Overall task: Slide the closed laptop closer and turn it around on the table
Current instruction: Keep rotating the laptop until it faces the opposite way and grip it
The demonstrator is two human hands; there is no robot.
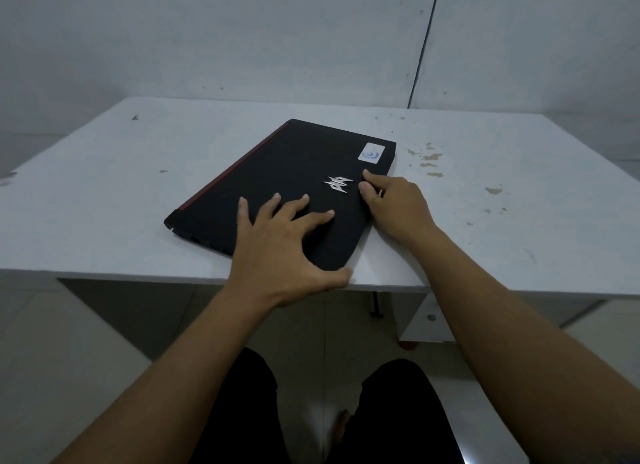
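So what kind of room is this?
Probably a plain, bare workroom or study corner: a stained white table pushed against bare pale walls, with only a closed black laptop on it.

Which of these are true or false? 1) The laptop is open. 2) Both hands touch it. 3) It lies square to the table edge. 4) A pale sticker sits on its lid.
1) False: the laptop is closed.
2) True: the left hand lies spread on the lid, and the right hand grips its right edge.
3) False: it lies askew, one corner near the front edge of the table.
4) True: the sticker is near a far corner.
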